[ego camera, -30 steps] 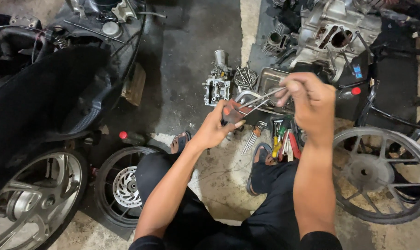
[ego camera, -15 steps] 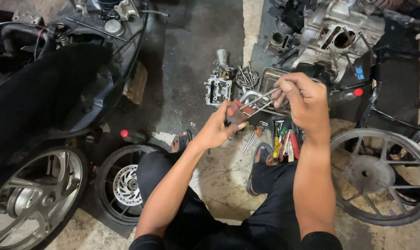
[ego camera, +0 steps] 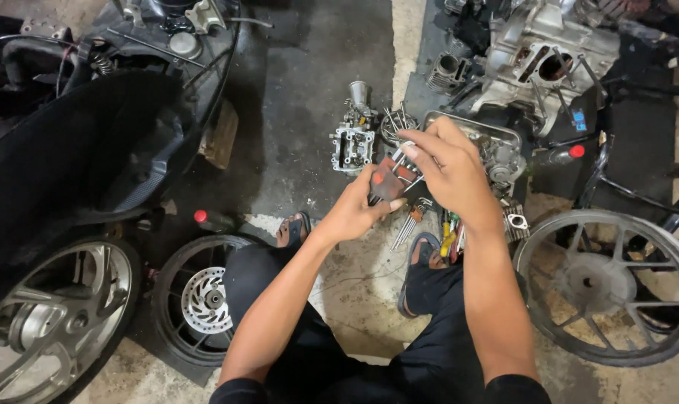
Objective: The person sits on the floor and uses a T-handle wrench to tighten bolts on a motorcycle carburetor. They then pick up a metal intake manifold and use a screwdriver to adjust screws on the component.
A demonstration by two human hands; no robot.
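Hands raised together over the oily concrete floor (ego camera: 309, 112), between the knees of a squatting person in black trousers. Left hand (ego camera: 354, 213) closed around a red-and-black holder of hex keys (ego camera: 388, 181), thumb pressed along its lower edge. Right hand (ego camera: 448, 168) just above and touching the same set, fingers curled down and pinching the bright metal keys fanned out of the holder; exactly which key, cannot tell.

Directly beyond the hands, on the floor: carburetor (ego camera: 352, 138) standing upright, a small cluster of bolts or studs (ego camera: 393, 123) just beside it, and a metal tray (ego camera: 508, 136) partly hidden behind the right hand. Below the hands, near the sandalled right foot (ego camera: 422, 273): loose hex keys (ego camera: 407, 224) and screwdrivers with green and yellow handles (ego camera: 449, 232). Farther back on the right, bare engine block (ego camera: 538, 60) with an open cylinder bore. Spoked cast wheel (ego camera: 605, 284) at lower right, well apart from the hands. At left, black scooter body (ego camera: 70, 150), its rear wheel (ego camera: 48, 322), and a loose wheel with brake disc (ego camera: 205, 299) lying by the left foot (ego camera: 295, 228).
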